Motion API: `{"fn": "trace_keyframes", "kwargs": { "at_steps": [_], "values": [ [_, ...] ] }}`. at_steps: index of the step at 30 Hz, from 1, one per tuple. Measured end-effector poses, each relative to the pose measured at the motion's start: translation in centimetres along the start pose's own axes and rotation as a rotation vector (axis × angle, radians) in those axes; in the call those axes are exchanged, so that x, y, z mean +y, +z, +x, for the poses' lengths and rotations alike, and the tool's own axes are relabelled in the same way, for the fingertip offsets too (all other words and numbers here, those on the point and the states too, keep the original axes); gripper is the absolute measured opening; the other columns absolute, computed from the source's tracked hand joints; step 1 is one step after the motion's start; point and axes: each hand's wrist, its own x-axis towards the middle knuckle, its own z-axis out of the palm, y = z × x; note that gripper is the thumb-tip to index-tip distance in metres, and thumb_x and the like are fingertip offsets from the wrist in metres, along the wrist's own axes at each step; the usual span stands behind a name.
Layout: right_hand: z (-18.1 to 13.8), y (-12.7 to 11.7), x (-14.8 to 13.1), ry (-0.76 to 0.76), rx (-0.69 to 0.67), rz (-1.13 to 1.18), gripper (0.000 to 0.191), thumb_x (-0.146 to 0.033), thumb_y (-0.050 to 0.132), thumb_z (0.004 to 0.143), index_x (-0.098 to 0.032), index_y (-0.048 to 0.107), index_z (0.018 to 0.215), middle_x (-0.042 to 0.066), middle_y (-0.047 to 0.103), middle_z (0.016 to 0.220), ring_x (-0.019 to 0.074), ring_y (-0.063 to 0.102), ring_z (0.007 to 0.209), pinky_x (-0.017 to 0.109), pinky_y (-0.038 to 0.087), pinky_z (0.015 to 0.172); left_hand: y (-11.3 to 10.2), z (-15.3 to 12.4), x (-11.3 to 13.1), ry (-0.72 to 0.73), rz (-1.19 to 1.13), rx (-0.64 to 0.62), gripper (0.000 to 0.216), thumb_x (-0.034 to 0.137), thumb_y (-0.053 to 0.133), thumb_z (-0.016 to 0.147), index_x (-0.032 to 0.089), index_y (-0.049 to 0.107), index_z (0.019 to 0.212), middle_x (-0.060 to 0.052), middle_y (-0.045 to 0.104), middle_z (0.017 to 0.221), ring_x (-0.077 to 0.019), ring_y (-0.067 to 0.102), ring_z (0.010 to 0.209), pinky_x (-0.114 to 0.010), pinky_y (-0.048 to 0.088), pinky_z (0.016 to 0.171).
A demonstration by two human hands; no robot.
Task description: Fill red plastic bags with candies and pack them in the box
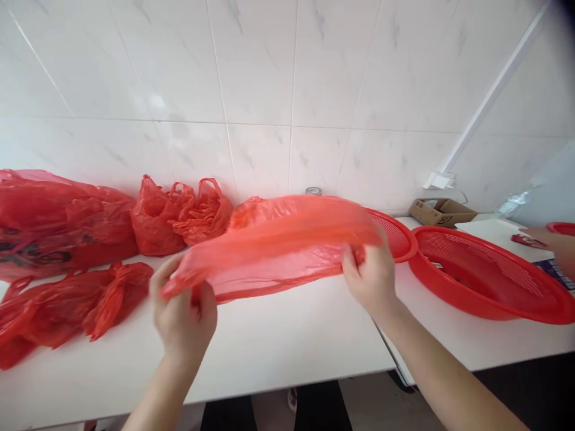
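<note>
A thin red plastic bag (pixel 278 245) is stretched sideways above the white table, blurred by motion. At its left end, my left hand (pixel 182 305) is closed on the plastic with thumb and fingers. My right hand (pixel 371 269) pinches the other end. Through the lower part of the bag the white tabletop shows faintly. Behind it sits more red plastic (pixel 251 209), partly covered by the held bag. To the left of my left hand lies a knotted red bag (pixel 112 299).
Full red bags (pixel 67 221) and smaller bags (pixel 179 215) line the wall at left. A large red basket (pixel 485 275) stands at right, beside another red basket (pixel 395 236). Behind are a cardboard box (pixel 442 211) and a can (pixel 313 191). Another person's arm (pixel 561 245) shows at far right.
</note>
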Motion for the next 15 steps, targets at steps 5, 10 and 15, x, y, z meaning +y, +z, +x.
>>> {"fn": "trace_keyframes", "kwargs": {
  "at_steps": [5,10,15],
  "values": [
    [-2.1,1.7,2.5,-0.145,-0.763,0.260,0.035,-0.019,0.054,0.081,-0.024,0.064,0.114,0.007,0.066,0.107,0.0197,0.064,0.085,0.030,0.049,0.073,-1.4,-1.3,-1.2,0.085,-0.199,-0.624,0.053,0.016,0.043,0.079,0.028,0.058,0.129,-0.004,0.047,0.145,-0.0259,0.063,0.109,-0.035,0.054,0.087],
    [0.8,1.6,9.5,0.085,-0.326,-0.112,0.050,-0.036,0.058,0.086,-0.021,0.050,0.133,0.011,0.052,0.135,0.0245,0.052,0.117,0.037,0.043,0.095,-3.8,-1.3,-0.3,-0.261,-0.647,-0.849,0.055,0.036,0.062,0.078,0.033,0.056,0.132,0.001,0.054,0.140,-0.0296,0.042,0.134,-0.042,0.026,0.114],
    [2.5,1.0,11.7,0.238,-0.379,-0.391,0.028,-0.019,0.051,0.087,-0.017,0.064,0.111,0.015,0.068,0.104,0.0294,0.063,0.099,0.039,0.045,0.083,-5.7,-2.0,2.3,-0.727,-0.937,-0.876,0.062,0.045,0.076,0.064,0.033,0.064,0.124,0.000,0.059,0.135,-0.0359,0.048,0.128,-0.045,0.038,0.106]
  ]
}}
